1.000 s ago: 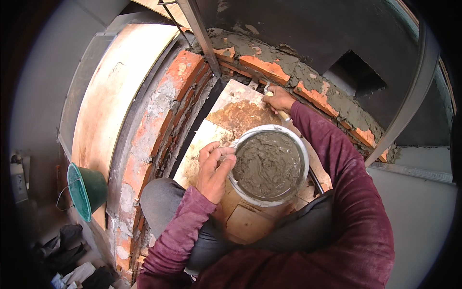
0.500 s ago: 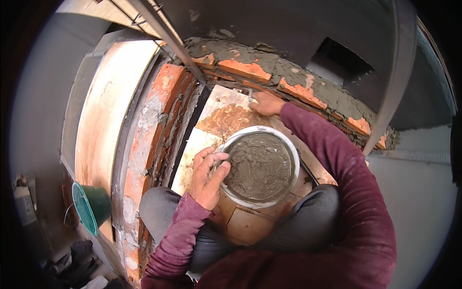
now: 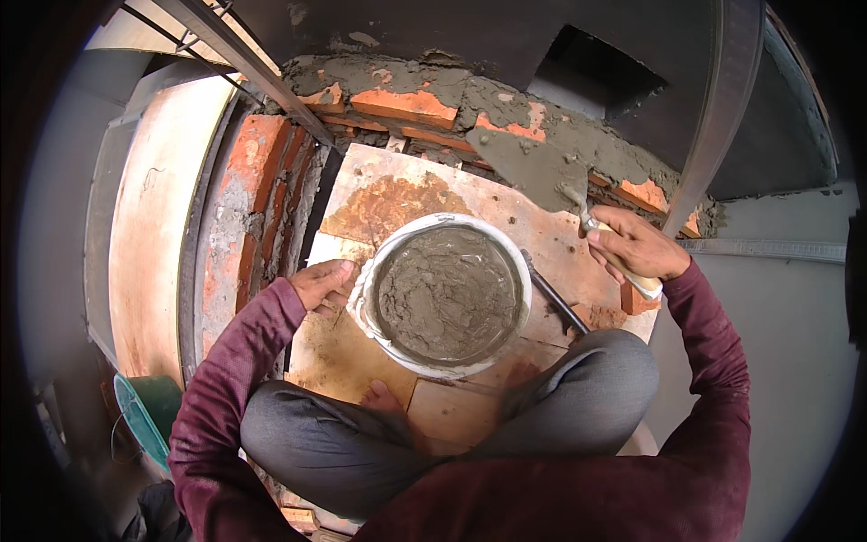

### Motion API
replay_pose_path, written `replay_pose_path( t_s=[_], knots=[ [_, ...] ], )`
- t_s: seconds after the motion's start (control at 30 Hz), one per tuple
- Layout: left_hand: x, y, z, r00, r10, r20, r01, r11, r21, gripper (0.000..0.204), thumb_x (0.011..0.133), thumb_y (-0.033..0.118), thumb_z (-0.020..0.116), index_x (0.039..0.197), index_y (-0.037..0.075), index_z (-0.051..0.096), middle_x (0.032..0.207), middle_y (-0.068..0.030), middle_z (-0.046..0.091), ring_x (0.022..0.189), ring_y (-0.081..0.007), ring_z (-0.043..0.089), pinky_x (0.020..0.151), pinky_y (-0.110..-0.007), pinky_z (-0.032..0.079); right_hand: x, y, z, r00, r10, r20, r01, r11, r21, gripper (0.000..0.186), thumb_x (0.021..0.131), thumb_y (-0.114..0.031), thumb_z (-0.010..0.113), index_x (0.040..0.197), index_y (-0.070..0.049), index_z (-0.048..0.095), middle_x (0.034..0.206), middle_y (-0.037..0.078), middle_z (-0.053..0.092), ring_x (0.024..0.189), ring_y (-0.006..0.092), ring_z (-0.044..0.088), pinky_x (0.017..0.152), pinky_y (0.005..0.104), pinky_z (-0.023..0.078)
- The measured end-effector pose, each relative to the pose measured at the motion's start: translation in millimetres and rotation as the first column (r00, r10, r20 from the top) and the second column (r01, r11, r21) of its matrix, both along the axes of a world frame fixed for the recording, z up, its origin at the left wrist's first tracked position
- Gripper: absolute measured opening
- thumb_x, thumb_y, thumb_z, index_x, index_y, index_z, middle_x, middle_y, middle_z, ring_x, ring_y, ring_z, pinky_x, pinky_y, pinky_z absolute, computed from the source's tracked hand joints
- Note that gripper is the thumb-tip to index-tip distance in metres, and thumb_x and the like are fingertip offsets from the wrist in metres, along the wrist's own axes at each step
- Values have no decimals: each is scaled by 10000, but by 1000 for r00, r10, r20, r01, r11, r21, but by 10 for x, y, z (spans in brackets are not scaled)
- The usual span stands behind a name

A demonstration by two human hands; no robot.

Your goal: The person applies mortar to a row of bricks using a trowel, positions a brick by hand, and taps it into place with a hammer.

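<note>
My right hand [image 3: 637,242] is closed around the pale handle [image 3: 648,285] of a trowel. The trowel's pointed blade [image 3: 533,170], grey with mortar, points up and left, overlapping the brick course from this view. Between my legs and the wall stands a white bucket [image 3: 526,312] filled with wet grey mortar [image 3: 447,296]. My left hand [image 3: 323,285] is at the bucket's left rim, beside its wire handle, its fingers loosely stretched and holding nothing I can see. Whether the fingertips touch the rim is unclear.
A low brick course [image 3: 406,107] with mortar runs along the dark wall, below a square opening [image 3: 596,72]. A brick pier [image 3: 253,163] stands left, a green bucket [image 3: 153,406] lower left. Metal uprights [image 3: 713,117] flank me. A black bar [image 3: 555,296] lies on stained boards [image 3: 361,348].
My right hand has come back from the far wall to the right, and the trowel is now plainly visible in it. My left hand has shifted left, off the bucket's rim area.
</note>
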State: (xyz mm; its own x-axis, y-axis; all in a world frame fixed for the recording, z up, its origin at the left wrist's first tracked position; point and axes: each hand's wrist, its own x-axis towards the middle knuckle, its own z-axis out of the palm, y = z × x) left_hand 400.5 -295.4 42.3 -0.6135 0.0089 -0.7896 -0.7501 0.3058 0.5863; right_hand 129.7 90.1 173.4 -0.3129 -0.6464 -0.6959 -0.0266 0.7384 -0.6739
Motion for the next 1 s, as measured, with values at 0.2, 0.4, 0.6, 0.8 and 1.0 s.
replay_pose_path(
  t_s=[0.2, 0.4, 0.6, 0.8, 1.0],
  knots=[
    [-35, 382, -699, 916, 131, -379, -64, 980, 186, 429, 1024, 401, 392, 1193, 40, 551, 973, 4, 618, 768, -79, 569, 740, -247, 494, 378, 64, 415, 571, 646, -506, -601, 749, 278, 253, 946, -242, 495, 960, 9, 531, 732, 204, 572, 716, 406, 583, 709, 478, 432],
    [-267, 478, -522, 943, 161, -291, -125, 982, 140, 453, 1013, 383, 424, 1126, -18, 603, 965, -83, 669, 860, -146, 607, 851, -293, 476, 679, 83, 293, 442, 727, -526, -605, 675, 423, 238, 921, -201, 494, 925, 33, 535, 695, 195, 603, 689, 385, 611, 725, 474, 444],
    [-336, 564, -502, 927, 17, -374, -95, 977, -192, 450, 1018, 380, 390, 1063, -13, 605, 916, -62, 650, 790, -105, 582, 774, -256, 481, 811, 141, 18, 588, 700, -406, -650, 707, 278, 244, 912, -182, 476, 929, 55, 532, 694, 245, 595, 718, 428, 612, 684, 491, 488],
    [-473, 752, -188, 950, 139, -280, -152, 988, -25, 465, 994, 386, 415, 1108, -25, 600, 791, -109, 644, 612, -164, 606, 559, -293, 520, 890, 77, -212, 685, 693, -225, -670, 721, 177, 293, 932, -198, 451, 987, 73, 550, 704, 284, 581, 705, 457, 586, 707, 494, 485],
    [-475, 794, -178, 949, 115, -294, -126, 992, -17, 457, 996, 387, 408, 1123, -8, 599, 737, -94, 636, 539, -158, 605, 489, -287, 525, 770, 249, -687, 792, 610, -32, -610, 787, -90, 252, 966, -213, 460, 897, 11, 553, 595, 69, 507, 540, 216, 549, 541, 370, 465]
  ],
)
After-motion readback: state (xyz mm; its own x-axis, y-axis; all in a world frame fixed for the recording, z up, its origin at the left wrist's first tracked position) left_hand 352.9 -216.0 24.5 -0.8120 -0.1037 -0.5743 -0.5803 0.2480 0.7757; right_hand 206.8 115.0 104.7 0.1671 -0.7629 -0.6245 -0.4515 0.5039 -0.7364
